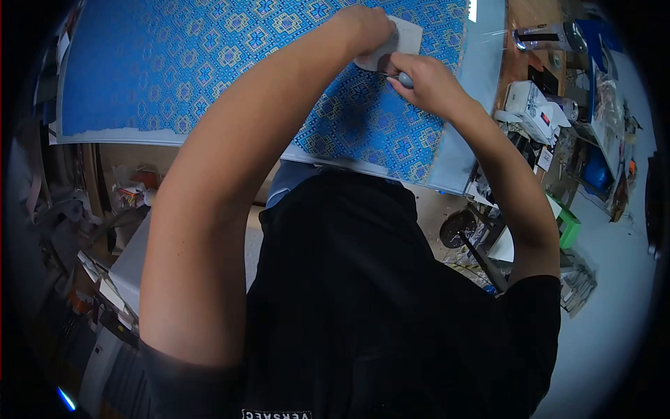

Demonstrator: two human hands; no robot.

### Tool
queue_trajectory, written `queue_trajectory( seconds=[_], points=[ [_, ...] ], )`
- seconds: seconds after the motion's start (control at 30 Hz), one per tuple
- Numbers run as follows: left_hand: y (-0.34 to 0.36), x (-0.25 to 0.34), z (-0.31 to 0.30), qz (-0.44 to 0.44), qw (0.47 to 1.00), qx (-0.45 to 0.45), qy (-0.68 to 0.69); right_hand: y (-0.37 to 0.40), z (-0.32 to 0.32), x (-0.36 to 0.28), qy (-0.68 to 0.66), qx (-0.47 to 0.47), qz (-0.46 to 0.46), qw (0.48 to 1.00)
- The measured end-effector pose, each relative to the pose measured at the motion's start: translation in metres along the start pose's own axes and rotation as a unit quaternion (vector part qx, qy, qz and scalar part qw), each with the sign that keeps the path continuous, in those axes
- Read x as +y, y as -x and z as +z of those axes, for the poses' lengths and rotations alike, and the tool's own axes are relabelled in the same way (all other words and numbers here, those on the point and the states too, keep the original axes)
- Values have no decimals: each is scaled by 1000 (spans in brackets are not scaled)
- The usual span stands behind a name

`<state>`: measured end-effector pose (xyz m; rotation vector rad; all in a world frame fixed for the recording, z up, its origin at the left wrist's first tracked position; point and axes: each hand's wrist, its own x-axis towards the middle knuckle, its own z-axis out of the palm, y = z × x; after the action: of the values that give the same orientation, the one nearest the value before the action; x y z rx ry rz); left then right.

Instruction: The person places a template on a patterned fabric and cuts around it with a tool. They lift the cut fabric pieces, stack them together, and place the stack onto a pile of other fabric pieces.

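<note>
Blue patterned sheet (237,56) below, my left hand (364,29) on the white card (410,36), grip unclear. My right hand (431,84) grips the grey-handled tool (405,80) alongside; light, steady pressure's best.

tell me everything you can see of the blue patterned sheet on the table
The blue patterned sheet carries repeating geometric medallions in cream, yellow and dark blue, looking plain blue towards the left. It looks like thin cloth or paper; which, I cannot tell. It lies flat on a pale tabletop, its near edge slightly ragged at left, its far edge out of view. The left hand holds a white piece over it, beside the right hand with a grey-handled tool.
</note>
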<state>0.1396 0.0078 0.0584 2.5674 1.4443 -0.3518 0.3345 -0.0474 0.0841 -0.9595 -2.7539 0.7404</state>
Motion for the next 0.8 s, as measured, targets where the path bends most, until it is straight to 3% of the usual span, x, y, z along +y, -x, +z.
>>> queue_trajectory(
  seconds=[0.17, 0.47, 0.6, 0.8],
  points=[
    [4, 1, -6, 27, 999, -16, -7, -4, 7, -7, -49, 20, -1, 999],
    [9, 5, -32, 10, 994, -91, 60, -6, 19, -34, -84, 56, 102, 990],
    [9, -4, -33, 56, 995, -52, 63, -7, 24, -55, -124, 104, 169, 972],
    [3, -6, -38, 71, 988, -120, 72, -11, 46, -76, -140, 190, 244, 941]
  ],
)
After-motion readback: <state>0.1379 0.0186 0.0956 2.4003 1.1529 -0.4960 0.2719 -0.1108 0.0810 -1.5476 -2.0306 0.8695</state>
